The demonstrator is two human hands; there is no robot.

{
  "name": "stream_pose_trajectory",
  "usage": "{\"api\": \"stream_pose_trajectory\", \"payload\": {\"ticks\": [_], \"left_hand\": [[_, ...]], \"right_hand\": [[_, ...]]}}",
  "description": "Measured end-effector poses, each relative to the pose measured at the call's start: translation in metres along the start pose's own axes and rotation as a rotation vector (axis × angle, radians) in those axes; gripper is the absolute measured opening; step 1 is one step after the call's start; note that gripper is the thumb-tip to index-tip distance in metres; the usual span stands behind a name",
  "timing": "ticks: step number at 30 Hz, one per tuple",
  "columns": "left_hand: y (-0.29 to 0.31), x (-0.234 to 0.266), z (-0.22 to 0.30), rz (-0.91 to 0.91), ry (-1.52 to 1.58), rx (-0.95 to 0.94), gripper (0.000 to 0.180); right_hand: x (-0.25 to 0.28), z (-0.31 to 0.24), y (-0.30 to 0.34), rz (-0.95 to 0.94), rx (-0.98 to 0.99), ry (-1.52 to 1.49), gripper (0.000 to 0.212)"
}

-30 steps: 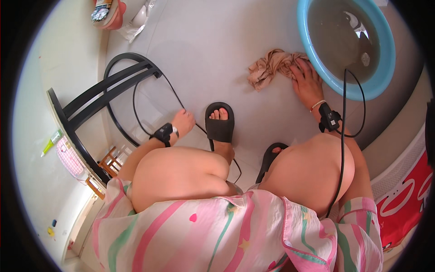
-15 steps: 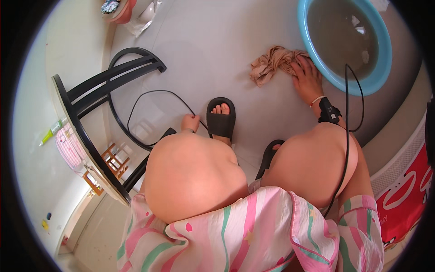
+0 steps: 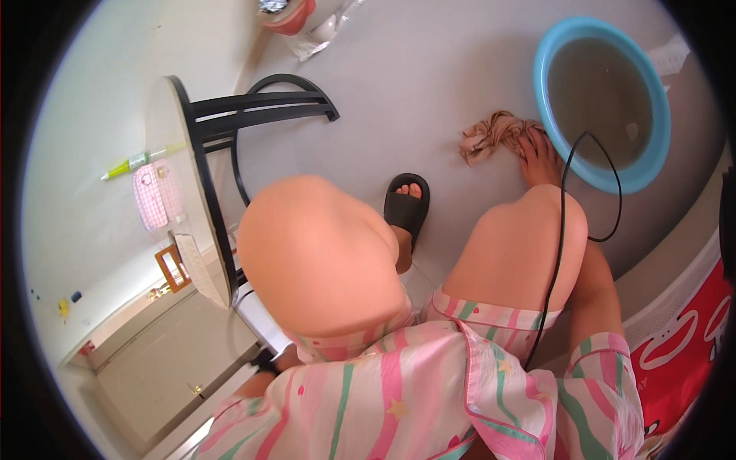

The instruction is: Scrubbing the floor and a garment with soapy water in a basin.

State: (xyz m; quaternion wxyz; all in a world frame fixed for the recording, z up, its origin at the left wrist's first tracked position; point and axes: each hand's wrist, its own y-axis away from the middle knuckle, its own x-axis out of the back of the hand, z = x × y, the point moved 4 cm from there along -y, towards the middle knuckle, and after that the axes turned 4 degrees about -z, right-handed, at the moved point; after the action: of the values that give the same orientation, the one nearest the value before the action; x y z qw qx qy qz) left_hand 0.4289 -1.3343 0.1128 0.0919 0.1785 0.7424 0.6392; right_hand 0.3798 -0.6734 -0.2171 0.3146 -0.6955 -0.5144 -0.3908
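A crumpled tan cloth (image 3: 491, 136) lies on the grey floor, left of a blue basin (image 3: 549, 100) of murky water. My right hand (image 3: 541, 159) is over the cloth's right end, its fingers curled down on it, close beside the basin's rim. My right knee hides the wrist. Of my left arm only a short stretch with a black band (image 3: 264, 360) shows at the lower left, beside my thigh; the left hand itself does not show.
A black-framed table (image 3: 203, 153) stands at the left, holding a pink checked pouch (image 3: 157, 195) and a green tube (image 3: 126, 166). A black cable (image 3: 560, 261) loops past my right knee. My left foot wears a black slipper (image 3: 406, 203). A red printed bag (image 3: 675, 368) is at the right.
The view has shifted, and my knees have moved. My left hand, earlier low between table and slipper, has drawn back out of sight. My right hand stays on the cloth.
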Motion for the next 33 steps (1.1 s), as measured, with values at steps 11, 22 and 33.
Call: {"api": "stream_pose_trajectory", "payload": {"ticks": [11, 22, 33], "left_hand": [[0.349, 0.219, 0.18, -0.161, 0.884, -0.395, 0.013], [0.088, 0.276, 0.379, 1.472, -0.05, -0.962, 0.071], [-0.183, 0.325, 0.425, 1.238, 0.18, -0.896, 0.061]], "right_hand": [[0.007, -0.002, 0.015, 0.048, 0.043, -0.005, 0.059], [0.023, 0.014, 0.027, 0.011, -0.017, 0.021, 0.058], [0.014, 0.0, 0.014, -0.003, 0.009, -0.019, 0.047]]}}
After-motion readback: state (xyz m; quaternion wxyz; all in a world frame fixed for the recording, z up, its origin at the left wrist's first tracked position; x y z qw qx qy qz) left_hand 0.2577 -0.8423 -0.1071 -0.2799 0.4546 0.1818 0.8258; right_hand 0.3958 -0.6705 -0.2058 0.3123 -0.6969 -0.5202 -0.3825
